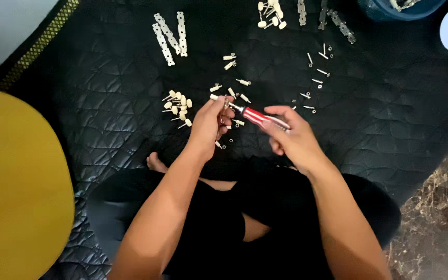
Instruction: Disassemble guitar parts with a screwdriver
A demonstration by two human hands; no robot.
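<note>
Red-striped screwdriver [259, 117] sits gripped in the right hand [292, 136], tip meeting a small white-capped peg [215, 97] pinched steady by the left hand [209, 124], over the black mat [105, 103], near loose pegs [177, 108].

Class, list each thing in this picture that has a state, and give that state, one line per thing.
Left hand: closed on a small peg, held up off the mat.
Right hand: closed on the screwdriver.
Screwdriver: held level, tip at the peg.
Pegs: loose, heaped on the mat.
Metal strips: lying flat, side by side.
Screws: scattered loose.
Mat: spread flat, quilted.
</note>
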